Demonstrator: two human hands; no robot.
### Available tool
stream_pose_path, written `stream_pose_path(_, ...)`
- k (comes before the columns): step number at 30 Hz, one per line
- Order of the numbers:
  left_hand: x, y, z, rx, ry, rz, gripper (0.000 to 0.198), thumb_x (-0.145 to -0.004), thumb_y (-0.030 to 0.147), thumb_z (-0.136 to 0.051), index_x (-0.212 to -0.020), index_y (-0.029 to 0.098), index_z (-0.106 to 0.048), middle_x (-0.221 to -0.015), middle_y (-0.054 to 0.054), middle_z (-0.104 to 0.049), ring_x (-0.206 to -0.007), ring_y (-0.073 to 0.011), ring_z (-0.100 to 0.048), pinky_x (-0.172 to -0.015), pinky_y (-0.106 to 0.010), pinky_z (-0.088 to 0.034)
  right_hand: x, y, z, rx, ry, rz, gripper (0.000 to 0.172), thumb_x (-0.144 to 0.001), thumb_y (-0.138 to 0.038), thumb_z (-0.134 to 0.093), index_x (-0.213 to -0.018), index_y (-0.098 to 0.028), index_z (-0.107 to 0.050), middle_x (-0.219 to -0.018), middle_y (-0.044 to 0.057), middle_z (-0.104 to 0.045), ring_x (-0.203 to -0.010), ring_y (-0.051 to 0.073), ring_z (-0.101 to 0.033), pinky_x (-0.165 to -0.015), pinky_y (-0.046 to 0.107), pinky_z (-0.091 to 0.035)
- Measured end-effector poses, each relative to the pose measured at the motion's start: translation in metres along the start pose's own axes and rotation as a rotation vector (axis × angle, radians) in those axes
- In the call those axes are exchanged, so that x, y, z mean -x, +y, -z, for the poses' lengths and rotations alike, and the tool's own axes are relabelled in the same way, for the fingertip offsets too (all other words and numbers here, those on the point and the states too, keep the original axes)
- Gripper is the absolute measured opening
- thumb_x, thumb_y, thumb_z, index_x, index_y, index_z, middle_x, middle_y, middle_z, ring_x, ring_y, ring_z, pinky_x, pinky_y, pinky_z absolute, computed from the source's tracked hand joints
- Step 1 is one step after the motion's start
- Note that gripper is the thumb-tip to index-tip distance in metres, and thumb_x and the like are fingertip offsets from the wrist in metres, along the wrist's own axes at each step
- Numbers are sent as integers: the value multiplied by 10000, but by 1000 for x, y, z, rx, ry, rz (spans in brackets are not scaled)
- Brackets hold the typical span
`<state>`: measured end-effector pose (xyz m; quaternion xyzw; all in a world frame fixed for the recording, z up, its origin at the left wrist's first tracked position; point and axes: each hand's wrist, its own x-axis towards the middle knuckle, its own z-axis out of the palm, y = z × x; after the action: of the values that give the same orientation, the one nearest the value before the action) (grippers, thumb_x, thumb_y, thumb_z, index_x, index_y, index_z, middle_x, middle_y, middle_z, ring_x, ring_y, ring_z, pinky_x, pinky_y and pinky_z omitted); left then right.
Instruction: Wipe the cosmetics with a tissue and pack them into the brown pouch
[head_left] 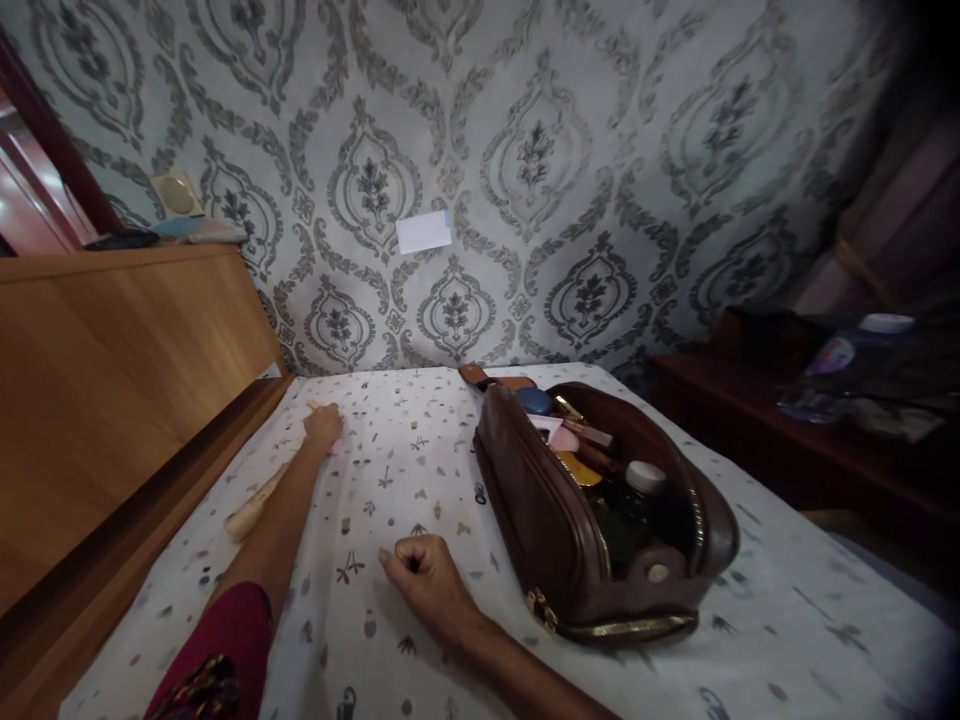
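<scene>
My left hand [324, 425] reaches far forward over the white printed sheet [390, 430], its fingers closed. A bit of pink shows beside that hand and a pale tip pokes out past the fingers; what it grips is too small to name. Partly behind my left forearm lies a long beige object [247, 515]. Nearer to me, my right hand [433, 582] is curled into a loose fist, with nothing visible in it. Right of it stands an unzipped brown toiletry bag [536, 510], holding a white-capped bottle [643, 480], a blue round item [534, 401] and several small cosmetics.
A wooden panel [127, 370] runs along the left side, with small items on its top. Patterned wallpaper [487, 150] closes off the back, bearing a white plate [424, 231]. At the right, a clear plastic bottle [832, 365] rests on a dark reddish ledge.
</scene>
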<state>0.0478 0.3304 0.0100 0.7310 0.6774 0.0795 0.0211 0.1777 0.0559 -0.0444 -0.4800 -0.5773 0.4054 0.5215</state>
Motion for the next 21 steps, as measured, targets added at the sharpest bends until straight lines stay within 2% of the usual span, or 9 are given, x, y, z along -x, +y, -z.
stream_pose_path(4,21,8,16,10,51,-61,308,-963,230,-465,-1205,112,-614,-1169,-186,-658,-1115,-294,-623,-892,-371,-485,-1,1,1,-22,0,6,439,-820,-328,-520,-501,-227,-235,-499,-62,-220,-494,84,-240,-510,259,-229)
stream_pose_path(6,43,12,24,22,74,-132,333,-962,249,-451,-1241,140,-597,-1187,-164,-664,-1134,-278,-610,-902,-340,-469,-2,1,3,-21,22,21,451,-834,-366,-525,-502,-229,-252,-492,-61,-246,-494,90,-269,-510,255,-248)
stream_pose_path(9,95,17,29,36,74,-255,325,-959,294,-464,-1235,193,-602,-1170,-110,-678,-1087,-245,-624,-899,-313,-461,-4,1,8,-16,143,38,396,-856,-435,-530,-559,-225,-373,-533,-49,-361,-522,113,-379,-516,244,-309)
stream_pose_path(12,163,23,24,48,37,-354,280,-952,321,-493,-1179,226,-625,-1122,-76,-690,-1025,-228,-643,-871,-298,-470,-7,3,16,5,292,66,291,-876,-465,-508,-733,-213,-537,-660,-17,-539,-628,153,-523,-596,255,-411)
stream_pose_path(14,205,28,17,103,26,-464,250,-942,296,-505,-1139,211,-634,-1095,-89,-694,-989,-235,-652,-851,-311,-479,-9,6,21,29,335,87,285,-882,-462,-484,-845,-206,-603,-787,30,-650,-749,192,-610,-700,291,-465)
stream_pose_path(16,237,33,11,194,-35,-544,199,-923,261,-523,-1072,212,-646,-1050,-80,-703,-950,-228,-658,-836,-309,-485,-10,10,25,46,335,85,308,-887,-452,-466,-931,-198,-635,-885,71,-700,-839,223,-650,-772,330,-487)
stream_pose_path(19,261,32,8,403,-144,-616,142,-902,229,-539,-1008,216,-633,-994,-47,-710,-909,-203,-653,-824,-291,-479,-8,16,29,67,316,53,327,-895,-420,-437,-1009,-190,-640,-890,85,-716,-845,234,-665,-794,357,-499)
stream_pose_path(21,260,24,11,551,-139,-557,152,-906,275,-546,-1034,215,-602,-958,-25,-700,-860,-189,-639,-782,-280,-472,-4,17,33,107,313,30,308,-893,-380,-424,-1021,-193,-634,-876,77,-716,-842,233,-665,-791,358,-498)
